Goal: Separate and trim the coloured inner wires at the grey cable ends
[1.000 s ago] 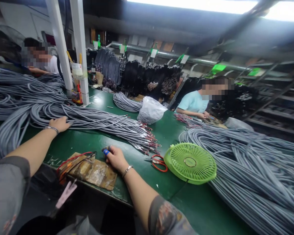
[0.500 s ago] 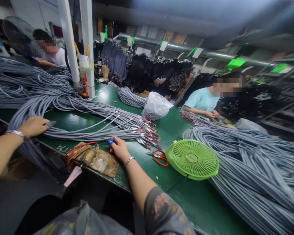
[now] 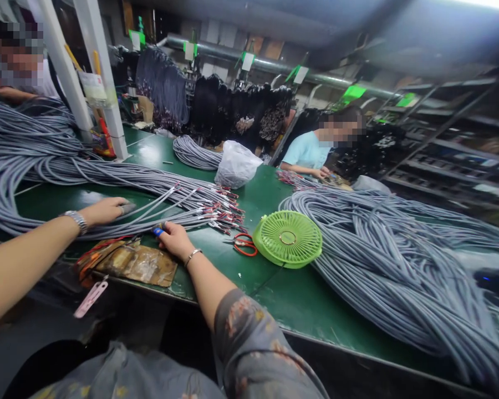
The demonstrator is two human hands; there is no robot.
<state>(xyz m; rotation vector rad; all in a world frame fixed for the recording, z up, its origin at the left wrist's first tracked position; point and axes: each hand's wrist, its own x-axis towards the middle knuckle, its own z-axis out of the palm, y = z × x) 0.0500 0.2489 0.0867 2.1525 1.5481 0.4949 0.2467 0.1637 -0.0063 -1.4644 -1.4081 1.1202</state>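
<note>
My left hand [image 3: 105, 212] is over the near strands of a grey cable bundle [image 3: 62, 166], its fingers stretched to the right and a grey cover on one fingertip. Its underside is hidden. At the bundle's near edge, my right hand [image 3: 175, 239] has thumb and finger pressed together. A blue cover is on the thumb, and what lies between the fingertips is too small to make out. Stripped cable ends [image 3: 224, 209] with red and white wires fan out beyond my right hand. One pale cable [image 3: 152, 200] crosses over the bundle.
Red-handled scissors [image 3: 244, 244] and a green fan [image 3: 288, 239] stand to the right, beside a large grey cable pile [image 3: 382, 266]. A taped brown board [image 3: 139, 263] is at the table edge. Behind are a white plastic bag [image 3: 237, 164], a post [image 3: 102, 83] and two people.
My left hand has moved right along the cables, closer to my right hand. My right hand stays beside the same bundle. The view has turned to the right.
</note>
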